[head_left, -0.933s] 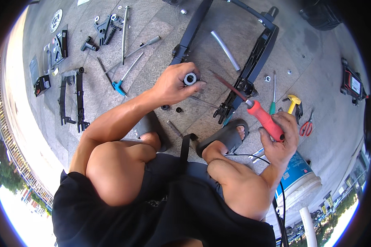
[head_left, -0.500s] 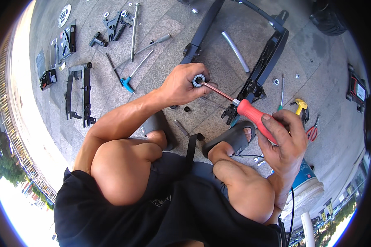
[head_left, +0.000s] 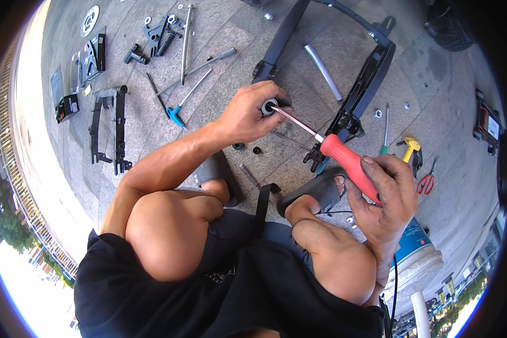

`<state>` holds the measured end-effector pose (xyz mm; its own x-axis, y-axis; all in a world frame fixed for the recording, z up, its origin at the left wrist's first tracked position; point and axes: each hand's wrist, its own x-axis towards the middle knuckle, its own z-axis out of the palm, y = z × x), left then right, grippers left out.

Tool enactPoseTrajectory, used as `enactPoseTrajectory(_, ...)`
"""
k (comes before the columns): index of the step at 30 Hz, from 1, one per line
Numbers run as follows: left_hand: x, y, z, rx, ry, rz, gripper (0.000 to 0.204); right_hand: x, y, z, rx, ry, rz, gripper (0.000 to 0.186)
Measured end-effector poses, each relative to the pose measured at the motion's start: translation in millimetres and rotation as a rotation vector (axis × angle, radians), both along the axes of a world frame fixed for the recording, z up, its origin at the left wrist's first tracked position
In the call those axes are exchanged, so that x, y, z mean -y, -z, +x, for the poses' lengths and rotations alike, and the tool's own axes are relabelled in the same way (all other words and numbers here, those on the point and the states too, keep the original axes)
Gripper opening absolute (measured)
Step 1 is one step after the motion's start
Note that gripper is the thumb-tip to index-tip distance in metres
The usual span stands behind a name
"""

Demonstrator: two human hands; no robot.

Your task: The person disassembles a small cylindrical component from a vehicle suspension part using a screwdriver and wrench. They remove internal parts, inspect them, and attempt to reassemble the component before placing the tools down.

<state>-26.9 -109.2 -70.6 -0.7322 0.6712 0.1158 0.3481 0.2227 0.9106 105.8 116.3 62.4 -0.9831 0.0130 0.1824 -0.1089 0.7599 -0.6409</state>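
Head view: left hand (head_left: 250, 112) gripped a tube (head_left: 264, 109). Right hand (head_left: 387, 198) clasped a screwdriver (head_left: 343, 158), tip at the tube's mouth.

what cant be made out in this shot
All in the head view:
Ring-ended part: its length, hidden by the left hand.
Red screwdriver: its tip, too small at the dark opening to judge depth; part of its handle, hidden by the right hand.
Black frame: far end, cut off by the upper edge.
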Motion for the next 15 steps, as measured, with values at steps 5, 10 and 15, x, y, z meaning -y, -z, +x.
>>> enactPoseTrajectory(5,3,-6,-1,-0.085,0.031,-0.06,0.029,3,-5,-5,-0.013,-0.023,0.016,0.05)
enactPoseTrajectory(10,6,-13,-3,-0.121,0.118,-0.167,0.035,2,-8,-12,-0.028,-0.046,-0.005,0.046)
enactPoseTrajectory(15,4,-21,-5,-0.112,0.108,-0.18,0.035,1,-8,-21,-0.112,-0.055,0.03,0.041)
